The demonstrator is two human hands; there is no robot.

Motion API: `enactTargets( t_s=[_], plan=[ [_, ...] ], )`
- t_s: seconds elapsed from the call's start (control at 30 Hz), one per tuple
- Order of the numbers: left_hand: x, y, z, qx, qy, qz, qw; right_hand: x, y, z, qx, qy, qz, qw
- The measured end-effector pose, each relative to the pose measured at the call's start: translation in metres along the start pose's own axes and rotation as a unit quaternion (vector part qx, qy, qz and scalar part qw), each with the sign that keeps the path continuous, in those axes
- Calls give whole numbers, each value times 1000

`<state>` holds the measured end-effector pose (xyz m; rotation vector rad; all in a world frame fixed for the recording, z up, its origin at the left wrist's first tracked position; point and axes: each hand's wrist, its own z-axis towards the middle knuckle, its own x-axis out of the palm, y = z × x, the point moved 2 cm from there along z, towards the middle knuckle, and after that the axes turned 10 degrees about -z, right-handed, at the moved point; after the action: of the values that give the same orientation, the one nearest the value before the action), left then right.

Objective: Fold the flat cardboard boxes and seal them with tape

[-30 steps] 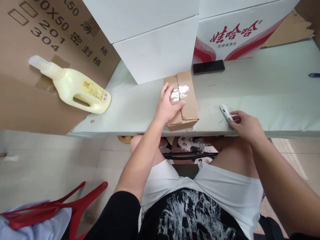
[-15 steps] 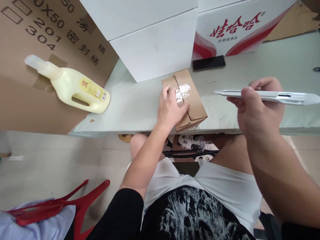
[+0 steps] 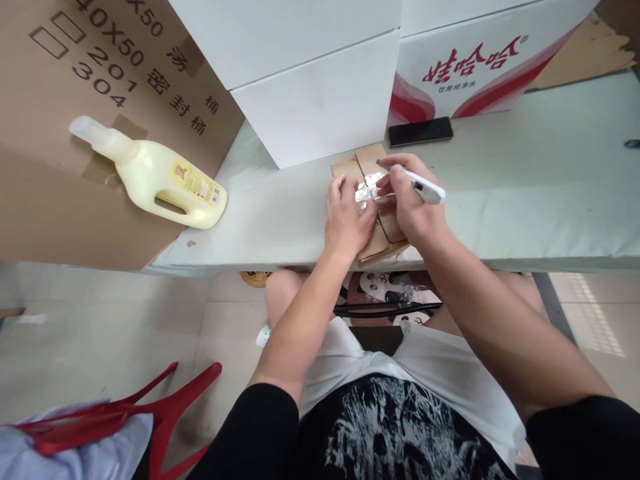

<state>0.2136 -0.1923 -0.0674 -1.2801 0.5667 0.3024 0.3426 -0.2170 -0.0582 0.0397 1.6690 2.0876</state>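
Observation:
A small brown cardboard box [image 3: 393, 230] lies near the front edge of the table, its top flaps meeting along a seam under shiny clear tape [image 3: 366, 189]. My left hand [image 3: 346, 223] holds the box from its left side, fingers bent on the top and thumb near the seam. In my right hand [image 3: 419, 210] is a white utility knife [image 3: 426, 187], gripped like a pen over the right part of the box. The knife's front end points to the upper left, above the taped area. My fingers partly cover it, so I cannot tell whether the blade touches the tape.
Behind the box stand white cartons [image 3: 315, 100], with a black phone [image 3: 421, 132] lying before them. A pale yellow bottle [image 3: 173, 183] leans at the left against a large brown carton [image 3: 45, 173]. A red chair [image 3: 170, 407] stands on the floor at lower left.
My right hand has moved left with the utility knife, from beside the box to over its taped top. My left hand stays on the box. The view has shifted slightly.

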Motion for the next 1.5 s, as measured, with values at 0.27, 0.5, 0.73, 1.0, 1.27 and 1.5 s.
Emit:
enactTargets(
  t_s=[0.27, 0.5, 0.73, 1.0, 1.27, 1.5],
  plan=[
    [4, 6, 1, -24, 0, -55, 998, -3, 3, 1, 35, -29, 10, 999],
    [5, 8, 3, -40, -13, -79, 996, -4, 13, -3, 11, -54, -54, 997],
    [6, 12, 3, -22, -24, -97, 995, -9, 22, -5, -7, -39, -160, 986],
    [8, 20, 1, 11, -25, -125, 992, -8, 14, -12, 5, -38, -198, 979],
    [9, 33, 0, 32, -26, -178, 983, -9, 12, -12, -12, -45, -219, 975],
    [7, 31, 0, 22, -19, -179, 983, -8, 12, -12, -8, -47, -219, 975]
  ],
)
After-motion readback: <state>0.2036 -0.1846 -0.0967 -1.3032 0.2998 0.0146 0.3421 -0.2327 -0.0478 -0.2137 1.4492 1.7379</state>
